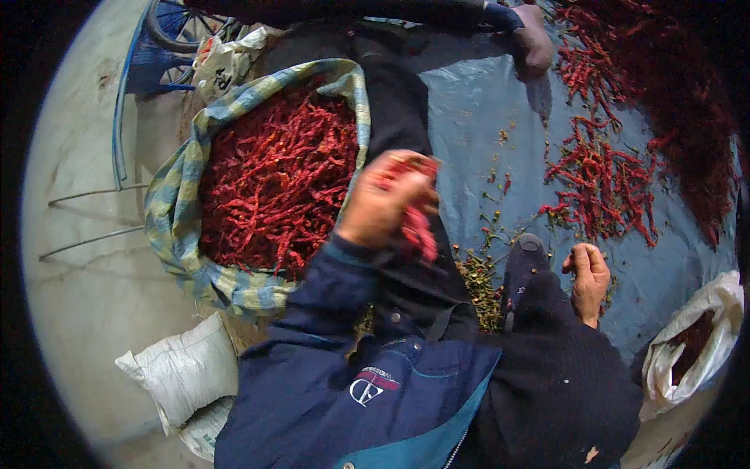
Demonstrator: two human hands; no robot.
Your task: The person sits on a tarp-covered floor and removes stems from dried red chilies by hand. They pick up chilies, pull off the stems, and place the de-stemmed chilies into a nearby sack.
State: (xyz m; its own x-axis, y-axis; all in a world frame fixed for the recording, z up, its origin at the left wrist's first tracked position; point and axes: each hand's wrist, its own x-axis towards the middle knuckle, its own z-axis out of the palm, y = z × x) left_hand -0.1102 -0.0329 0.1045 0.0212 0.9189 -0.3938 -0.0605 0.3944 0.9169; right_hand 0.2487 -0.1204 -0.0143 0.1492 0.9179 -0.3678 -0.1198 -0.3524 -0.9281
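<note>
Left hand (379,199) clasps chillies (419,236); whether right hand (590,283) pinches anything cannot be told. Chillies are likely light, brittle: hold loosely mid-length.

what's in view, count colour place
Checked sack: one, blue and cream, left
Tarp: one, blue, right
Chillies: uncountable, red, sack and tarp
Stem scraps: many, greenish, tarp
Stuffed sack: one, white, lower left
Open sack: one, white, right edge
Plastic bag: one, white, upper left
Wheeled frame: one, blue, upper left
Rods: two, grey, left
Upper sock: one, pinkish, top
Jacket: one, navy, bottom
Lower sock: one, dark, centre
Left hand: one, bare, centre, holding chillies
Right hand: one, bare, right
</note>
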